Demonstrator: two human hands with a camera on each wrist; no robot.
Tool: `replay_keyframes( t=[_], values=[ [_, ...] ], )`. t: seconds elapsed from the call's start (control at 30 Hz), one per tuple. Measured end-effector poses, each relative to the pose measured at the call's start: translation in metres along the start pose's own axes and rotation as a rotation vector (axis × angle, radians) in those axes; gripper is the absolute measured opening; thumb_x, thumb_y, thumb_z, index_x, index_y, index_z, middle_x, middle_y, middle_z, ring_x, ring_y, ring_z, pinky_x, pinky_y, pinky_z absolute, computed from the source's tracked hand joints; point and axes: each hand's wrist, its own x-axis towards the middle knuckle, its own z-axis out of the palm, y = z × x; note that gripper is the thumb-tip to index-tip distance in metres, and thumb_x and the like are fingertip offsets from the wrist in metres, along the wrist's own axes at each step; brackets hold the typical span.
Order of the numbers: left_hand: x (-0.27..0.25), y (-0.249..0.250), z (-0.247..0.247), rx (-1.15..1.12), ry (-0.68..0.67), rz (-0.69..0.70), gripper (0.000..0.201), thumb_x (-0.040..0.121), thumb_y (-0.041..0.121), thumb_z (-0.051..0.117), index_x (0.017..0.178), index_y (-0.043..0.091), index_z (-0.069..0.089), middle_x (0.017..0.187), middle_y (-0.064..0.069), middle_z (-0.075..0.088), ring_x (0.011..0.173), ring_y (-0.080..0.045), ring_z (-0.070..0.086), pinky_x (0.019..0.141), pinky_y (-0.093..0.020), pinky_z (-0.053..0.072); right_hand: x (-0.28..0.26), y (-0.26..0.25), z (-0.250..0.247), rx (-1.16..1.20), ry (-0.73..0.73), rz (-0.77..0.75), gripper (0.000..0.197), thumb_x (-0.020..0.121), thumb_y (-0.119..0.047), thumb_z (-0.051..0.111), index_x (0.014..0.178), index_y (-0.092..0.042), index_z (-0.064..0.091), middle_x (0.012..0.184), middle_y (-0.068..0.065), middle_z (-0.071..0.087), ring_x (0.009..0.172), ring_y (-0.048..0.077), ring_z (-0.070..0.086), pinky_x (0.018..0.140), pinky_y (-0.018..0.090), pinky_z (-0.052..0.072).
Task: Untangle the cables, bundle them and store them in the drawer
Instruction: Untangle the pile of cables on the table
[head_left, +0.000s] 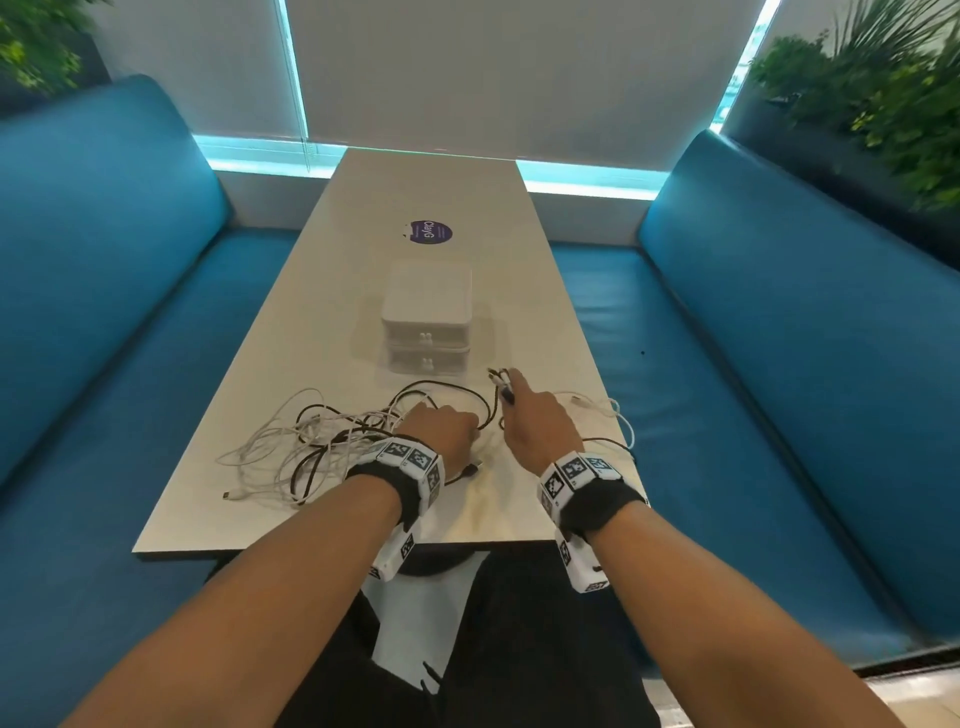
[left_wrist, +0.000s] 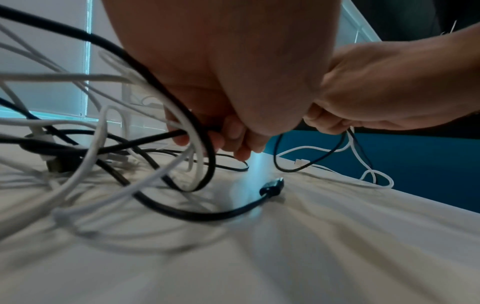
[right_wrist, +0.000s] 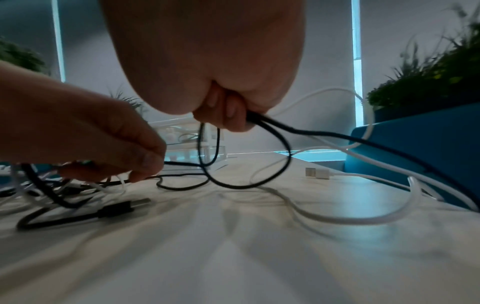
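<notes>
A tangle of black and white cables (head_left: 311, 441) lies on the near left of the table (head_left: 431, 192). My left hand (head_left: 441, 431) is curled down into the tangle's right edge, its fingers (left_wrist: 228, 139) pinching a black cable (left_wrist: 166, 135). My right hand (head_left: 535, 415) grips folded black and white cables, whose ends (head_left: 501, 382) stick up past its fingers (right_wrist: 228, 115). A black loop (right_wrist: 246, 164) hangs from that grip. The small white drawer unit (head_left: 427, 325), two drawers both shut, stands just beyond the hands.
A loose black USB plug (right_wrist: 124, 207) lies between the hands. A white USB plug (right_wrist: 317, 172) and white cable loops (head_left: 618, 415) lie near the table's right edge. Blue benches (head_left: 753, 364) flank the table. A purple sticker (head_left: 430, 232) sits farther back.
</notes>
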Motion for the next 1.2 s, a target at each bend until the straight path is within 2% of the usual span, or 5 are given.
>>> replay_keyframes(
  t=[0.2,0.37,0.63,0.87,1.2],
  values=[
    [0.000,-0.003,0.000,-0.074,-0.010,-0.008,0.022,0.101,0.029,0.042,0.107,0.016,0.058,0.101,-0.011,0.068,0.090,-0.031,0.064,0.070,-0.034,0.044,-0.002,0.001,-0.002,0.011,-0.100,-0.128,0.051,0.103,-0.032,0.039,0.152,-0.030,0.027,0.093,0.016,0.065,0.081,0.034,0.062,0.069,0.036,0.046],
    [0.002,-0.002,0.006,-0.043,0.031,0.066,0.021,0.101,0.028,0.045,0.112,0.022,0.061,0.101,-0.005,0.069,0.086,-0.027,0.065,0.070,-0.034,0.044,-0.012,-0.003,-0.007,0.104,-0.180,-0.211,0.024,0.098,-0.020,0.046,0.118,-0.019,0.059,0.096,0.013,0.070,0.086,0.032,0.064,0.069,0.030,0.039],
    [0.002,-0.006,0.012,-0.010,0.162,0.108,0.023,0.103,0.023,0.042,0.112,0.027,0.063,0.103,0.000,0.070,0.092,-0.024,0.066,0.072,-0.034,0.038,-0.006,-0.002,-0.001,0.055,-0.182,-0.167,0.010,0.094,-0.023,0.048,0.087,-0.022,0.055,0.088,0.009,0.069,0.081,0.029,0.061,0.066,0.032,0.038],
    [0.000,-0.011,0.012,-0.077,0.209,0.124,0.024,0.105,0.024,0.042,0.118,0.024,0.062,0.108,-0.005,0.070,0.094,-0.029,0.066,0.077,-0.039,0.049,-0.001,0.002,0.001,-0.066,-0.168,-0.134,0.024,0.098,-0.042,0.047,0.098,-0.023,0.061,0.092,0.008,0.066,0.083,0.030,0.062,0.074,0.041,0.052],
    [-0.002,-0.030,0.009,-0.052,0.026,-0.004,0.012,0.100,0.016,0.045,0.110,0.018,0.051,0.108,-0.005,0.068,0.099,-0.027,0.062,0.088,-0.036,0.034,0.008,0.025,-0.029,-0.424,-0.026,-0.052,0.020,0.100,-0.020,0.039,0.110,-0.019,0.057,0.094,0.008,0.062,0.084,0.032,0.065,0.063,0.033,0.043]
  ],
)
